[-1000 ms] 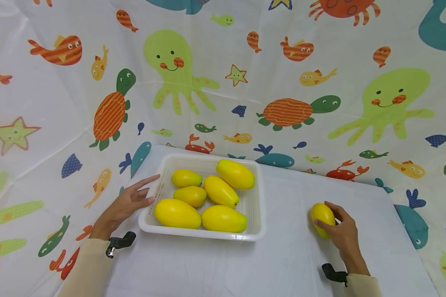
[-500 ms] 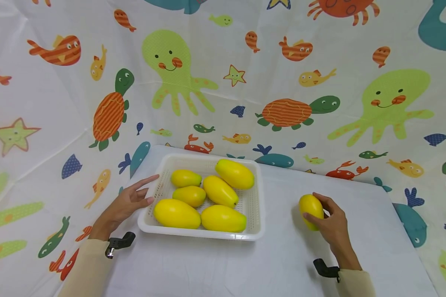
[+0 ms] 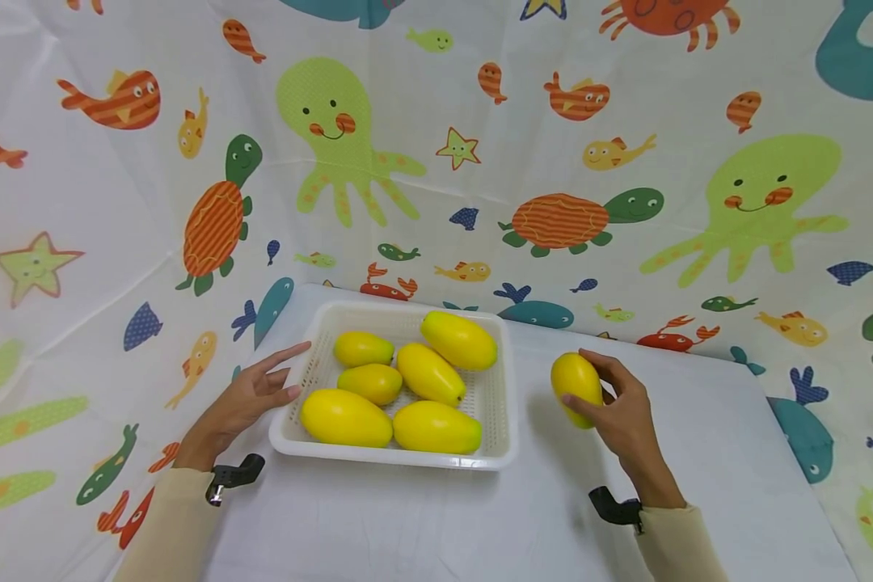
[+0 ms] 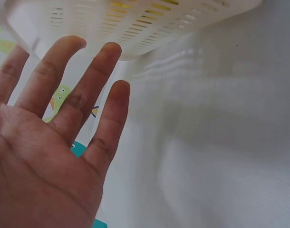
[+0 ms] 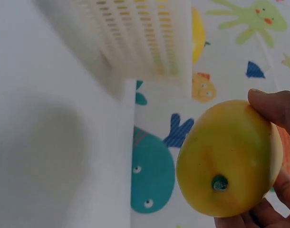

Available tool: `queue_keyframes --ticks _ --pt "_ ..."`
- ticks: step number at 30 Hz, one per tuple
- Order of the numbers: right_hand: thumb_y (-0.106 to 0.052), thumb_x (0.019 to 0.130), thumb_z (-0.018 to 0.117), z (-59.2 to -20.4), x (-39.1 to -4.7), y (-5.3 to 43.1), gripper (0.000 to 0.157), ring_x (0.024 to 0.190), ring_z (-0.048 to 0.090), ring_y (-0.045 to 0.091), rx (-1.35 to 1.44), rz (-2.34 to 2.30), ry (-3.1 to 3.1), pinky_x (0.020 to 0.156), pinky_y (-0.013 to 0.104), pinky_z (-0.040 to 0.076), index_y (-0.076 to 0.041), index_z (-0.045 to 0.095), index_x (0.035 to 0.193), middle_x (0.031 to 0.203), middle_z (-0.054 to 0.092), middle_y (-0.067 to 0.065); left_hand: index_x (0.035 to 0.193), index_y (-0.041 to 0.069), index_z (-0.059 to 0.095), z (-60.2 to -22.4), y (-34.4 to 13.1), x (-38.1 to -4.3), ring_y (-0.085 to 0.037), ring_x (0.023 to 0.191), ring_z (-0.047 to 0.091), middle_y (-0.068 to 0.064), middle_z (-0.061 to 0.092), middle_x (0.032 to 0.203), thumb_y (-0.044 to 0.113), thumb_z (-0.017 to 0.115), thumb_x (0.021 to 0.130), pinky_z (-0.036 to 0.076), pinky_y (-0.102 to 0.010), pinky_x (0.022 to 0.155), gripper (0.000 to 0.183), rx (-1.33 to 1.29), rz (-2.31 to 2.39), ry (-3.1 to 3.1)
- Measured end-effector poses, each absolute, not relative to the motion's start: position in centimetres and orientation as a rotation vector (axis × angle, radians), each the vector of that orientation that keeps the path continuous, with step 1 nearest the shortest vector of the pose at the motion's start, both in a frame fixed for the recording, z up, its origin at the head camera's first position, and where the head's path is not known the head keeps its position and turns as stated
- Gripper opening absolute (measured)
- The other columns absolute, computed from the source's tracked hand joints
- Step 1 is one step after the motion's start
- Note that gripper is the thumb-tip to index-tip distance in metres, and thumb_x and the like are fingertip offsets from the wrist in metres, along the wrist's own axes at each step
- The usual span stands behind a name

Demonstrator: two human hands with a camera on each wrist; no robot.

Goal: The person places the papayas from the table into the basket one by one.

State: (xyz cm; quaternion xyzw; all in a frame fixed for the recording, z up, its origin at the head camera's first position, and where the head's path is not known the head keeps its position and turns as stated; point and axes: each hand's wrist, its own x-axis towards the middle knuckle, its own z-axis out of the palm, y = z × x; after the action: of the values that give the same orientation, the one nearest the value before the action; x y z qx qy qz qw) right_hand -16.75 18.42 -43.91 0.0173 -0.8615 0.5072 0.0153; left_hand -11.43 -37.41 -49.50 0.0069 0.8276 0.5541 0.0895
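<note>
In the head view my right hand (image 3: 623, 404) grips a yellow papaya (image 3: 576, 386) between thumb and fingers, to the right of the basket. The fruit is lifted off the table, and its shadow falls on the cloth. The right wrist view shows the papaya's green stem end (image 5: 219, 182) facing the camera. A white plastic basket (image 3: 508, 404) with slotted walls holds several yellow papayas, some green at one end. My left hand (image 3: 242, 408) is at the basket's left side with fingers extended. In the left wrist view its fingers (image 4: 117, 107) are spread below the basket wall; contact is unclear.
A white cloth (image 3: 436, 517) covers the table. Behind and to the left hangs a white curtain (image 3: 422, 186) printed with sea animals, meeting the table's back edge. Each wrist carries a black camera mount (image 3: 614, 507).
My right hand has raised the papaya from the table and carried it leftward and away from me, closer to the basket. The left hand and basket have stayed in place.
</note>
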Motion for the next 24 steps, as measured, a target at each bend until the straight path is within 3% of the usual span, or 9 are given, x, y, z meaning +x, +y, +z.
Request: queue_keyframes --ticks 3,6,24 --pt "-0.015 0.089 0.088 -43.3 -16.6 17.4 0.075 0.144 0.049 0.034 0.097 1.611 -2.661 0.124 0.061 0.040 -0.016 0.053 0.155 0.157 0.054 0.009 0.166 0.042 0.033 -49.4 -37.4 -11.4 -0.043 0.142 0.057 -0.015 0.046 0.166 0.033 0.068 0.104 0.058 -0.056 0.107 0.072 0.010 1.643 2.463" --pt "-0.015 0.088 0.089 -42.8 -16.5 16.3 0.075 0.144 0.049 0.033 0.138 1.636 -2.645 0.125 0.060 0.040 -0.017 0.054 0.154 0.155 0.055 0.008 0.166 0.043 0.033 -49.4 -37.5 -11.4 -0.045 0.143 0.056 -0.016 0.046 0.166 0.033 0.069 0.104 0.056 -0.058 0.108 0.072 -0.001 1.638 2.464" --pt "-0.016 0.081 0.093 -40.9 -16.9 8.6 0.074 0.141 0.055 0.027 0.495 1.674 -2.660 0.121 0.053 0.046 -0.024 0.060 0.146 0.151 0.059 -0.002 0.166 0.043 0.033 -49.2 -37.1 -11.3 -0.047 0.150 0.048 -0.017 0.042 0.169 0.037 0.070 0.103 0.055 -0.059 0.109 0.074 -0.022 1.622 2.477"
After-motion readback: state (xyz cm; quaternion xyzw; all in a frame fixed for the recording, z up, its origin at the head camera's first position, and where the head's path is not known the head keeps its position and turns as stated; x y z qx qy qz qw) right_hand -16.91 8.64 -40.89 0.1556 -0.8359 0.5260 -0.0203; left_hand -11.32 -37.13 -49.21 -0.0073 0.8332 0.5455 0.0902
